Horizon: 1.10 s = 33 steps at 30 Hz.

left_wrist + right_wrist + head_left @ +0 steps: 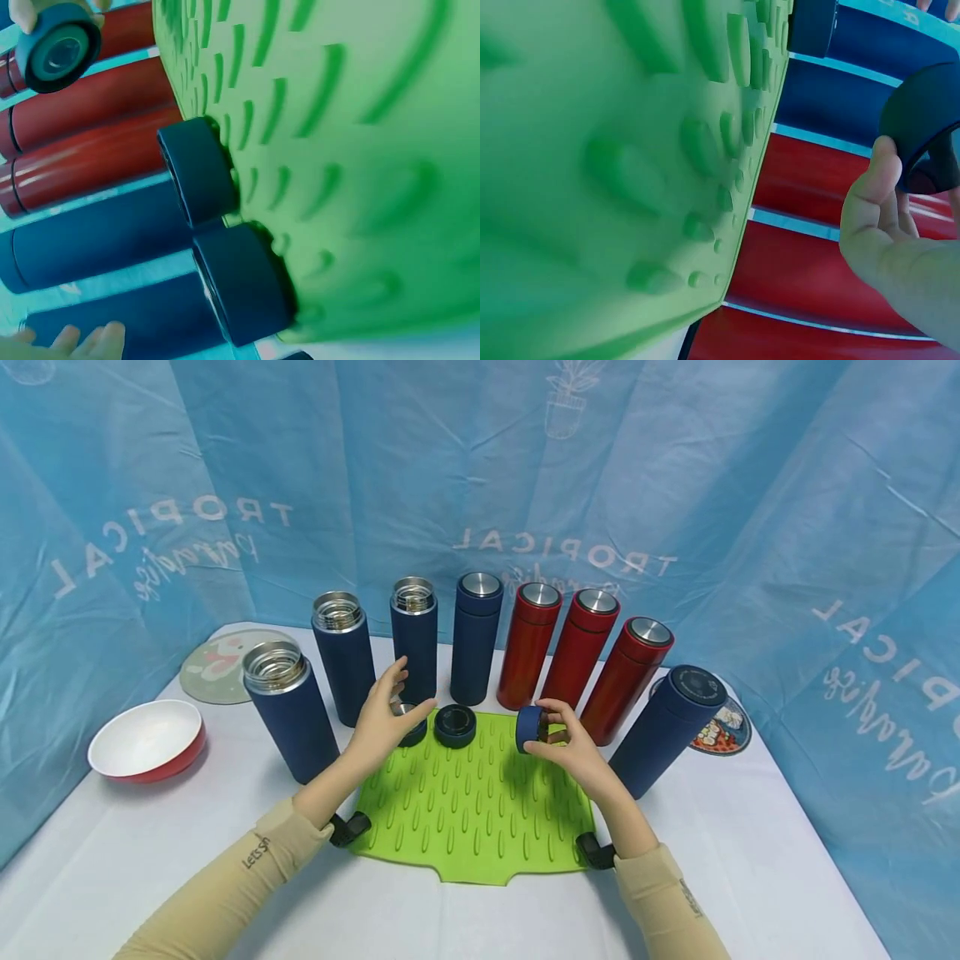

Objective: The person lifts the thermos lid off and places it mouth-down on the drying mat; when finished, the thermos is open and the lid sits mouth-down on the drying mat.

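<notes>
- The right hand (573,743) pinches a short round navy-blue bottle cap (527,729) between thumb and fingers; the cap is turned on its side, raised above the mat.
- The left hand (386,710) holds nothing, its fingers and thumb wide apart, near a second navy cap (415,735); whether the thumb touches it, I cannot tell.
- That cap and a third navy cap (455,727) sit side by side on a lime-green mat with raised ridges (480,827).
- Behind and left of the mat stand three tall navy cylindrical bottles (345,664) with bare steel mouths.
- Continuing rightward stand a navy bottle with a silver-topped lid (476,647), three glossy red silver-topped bottles (528,647), and a navy bottle with a dark round top (663,735).
- At far left, a white-lined red bowl (161,768) rests on the white-covered table (187,852).
</notes>
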### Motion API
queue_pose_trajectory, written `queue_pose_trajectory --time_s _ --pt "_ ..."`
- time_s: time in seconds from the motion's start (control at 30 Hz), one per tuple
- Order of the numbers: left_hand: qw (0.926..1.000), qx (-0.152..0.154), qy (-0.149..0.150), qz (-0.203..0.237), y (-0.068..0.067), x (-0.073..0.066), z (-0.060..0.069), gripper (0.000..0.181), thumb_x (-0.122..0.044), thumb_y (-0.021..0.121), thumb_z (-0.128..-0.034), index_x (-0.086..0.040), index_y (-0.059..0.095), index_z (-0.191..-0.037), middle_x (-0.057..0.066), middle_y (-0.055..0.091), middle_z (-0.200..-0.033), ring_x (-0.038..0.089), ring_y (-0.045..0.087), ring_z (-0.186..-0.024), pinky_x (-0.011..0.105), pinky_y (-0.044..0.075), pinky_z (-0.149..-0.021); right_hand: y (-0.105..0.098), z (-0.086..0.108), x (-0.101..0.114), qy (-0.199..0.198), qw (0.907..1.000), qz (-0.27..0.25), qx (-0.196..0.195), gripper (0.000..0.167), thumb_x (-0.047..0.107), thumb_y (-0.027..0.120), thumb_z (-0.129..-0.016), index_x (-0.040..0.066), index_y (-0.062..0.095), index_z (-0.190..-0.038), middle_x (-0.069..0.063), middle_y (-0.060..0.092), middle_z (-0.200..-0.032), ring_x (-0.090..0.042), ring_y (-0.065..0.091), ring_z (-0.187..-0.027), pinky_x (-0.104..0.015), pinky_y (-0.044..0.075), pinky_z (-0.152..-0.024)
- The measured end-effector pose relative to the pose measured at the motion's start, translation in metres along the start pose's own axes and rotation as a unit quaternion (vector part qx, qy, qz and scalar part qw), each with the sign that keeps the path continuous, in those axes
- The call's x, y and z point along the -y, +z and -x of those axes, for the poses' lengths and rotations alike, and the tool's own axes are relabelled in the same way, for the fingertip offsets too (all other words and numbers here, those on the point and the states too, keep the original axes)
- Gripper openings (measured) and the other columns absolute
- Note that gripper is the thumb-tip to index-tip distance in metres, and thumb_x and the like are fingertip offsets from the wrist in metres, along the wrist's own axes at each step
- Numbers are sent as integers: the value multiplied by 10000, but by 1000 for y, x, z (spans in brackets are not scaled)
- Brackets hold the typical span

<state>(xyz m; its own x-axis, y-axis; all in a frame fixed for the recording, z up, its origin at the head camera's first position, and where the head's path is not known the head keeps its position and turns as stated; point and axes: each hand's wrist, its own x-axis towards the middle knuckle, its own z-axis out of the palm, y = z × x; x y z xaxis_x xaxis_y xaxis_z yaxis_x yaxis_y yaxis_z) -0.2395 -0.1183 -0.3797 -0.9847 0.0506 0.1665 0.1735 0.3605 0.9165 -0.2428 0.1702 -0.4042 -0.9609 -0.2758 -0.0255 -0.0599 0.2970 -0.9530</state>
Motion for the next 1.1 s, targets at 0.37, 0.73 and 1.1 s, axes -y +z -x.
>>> queue_pose_trajectory --time_s 0.37,0.73,1.1 --pt "9929 837 -63 -845 -17 19 31 556 -229 609 -894 -9 412 -1364 204 410 -1355 378 417 -1214 525 370 -974 8 -26 -1 -62 9978 628 -209 634 221 702 -814 209 387 -1365 -146 387 -1258 -304 477 -932 -413 465 -794" --pt "9581 1202 -173 -2593 -28 28 55 488 -241 647 -848 6 530 -1252 238 499 -1225 373 533 -1046 486 455 -838 19 -45 -1 100 9881 1535 -37 651 266 729 -771 225 435 -1350 -134 389 -1266 -305 435 -1115 -452 463 -851" --pt "9344 1400 -741 -3190 -29 38 59 600 -255 662 -826 55 461 -1298 293 490 -1168 398 548 -1009 511 453 -835 26 -60 -7 175 9764 2139 228 655 285 738 -759 226 455 -1346 -129 373 -1331 -297 427 -1172 -506 410 -925"
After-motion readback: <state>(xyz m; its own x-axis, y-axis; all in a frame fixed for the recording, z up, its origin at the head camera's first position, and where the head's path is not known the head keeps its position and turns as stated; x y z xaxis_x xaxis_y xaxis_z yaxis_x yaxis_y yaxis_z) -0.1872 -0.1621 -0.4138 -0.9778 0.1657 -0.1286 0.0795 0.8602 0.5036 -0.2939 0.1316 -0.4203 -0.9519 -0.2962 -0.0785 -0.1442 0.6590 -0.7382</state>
